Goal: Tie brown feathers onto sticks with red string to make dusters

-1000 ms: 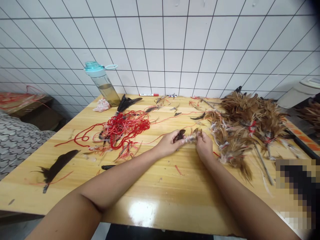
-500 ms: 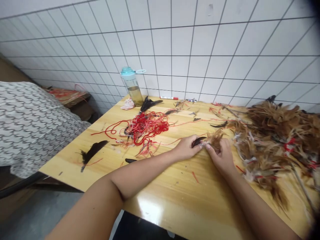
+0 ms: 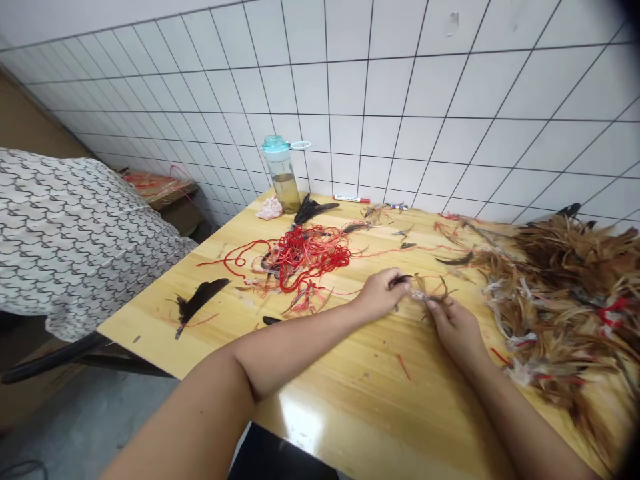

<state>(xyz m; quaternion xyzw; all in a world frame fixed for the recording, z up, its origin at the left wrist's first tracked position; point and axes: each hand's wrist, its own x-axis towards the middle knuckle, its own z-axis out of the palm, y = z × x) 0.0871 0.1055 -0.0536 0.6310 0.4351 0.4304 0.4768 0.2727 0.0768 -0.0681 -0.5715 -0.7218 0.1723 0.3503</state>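
Over the middle of the wooden table (image 3: 350, 387), my two hands meet at a small feather bundle (image 3: 419, 295) with a pale base. My left hand (image 3: 381, 293) is closed in a pinch, and a dark feather (image 3: 403, 280) shows at its fingers. Closed from the other side, my right hand (image 3: 459, 330) grips the brown-feathered end of the bundle between thumb and fingers. A tangle of red cord (image 3: 315, 257) lies beyond my left forearm. Right of my right hand spreads a large pile of brown feather bunches (image 3: 555, 320), some tied with red or white.
A water bottle (image 3: 285, 183) with a turquoise lid stands at the back, beside crumpled tissue (image 3: 270, 208). Black feathers (image 3: 200, 303) lie at the left. A red-and-white marker (image 3: 351, 199) rests near the tiled wall. Patterned cloth (image 3: 85, 233) fills the left side.
The view has shifted a little, so the table appears farther right. My right hand has turned and drawn slightly away from my left; the brown feathers now look thinner and more spread.
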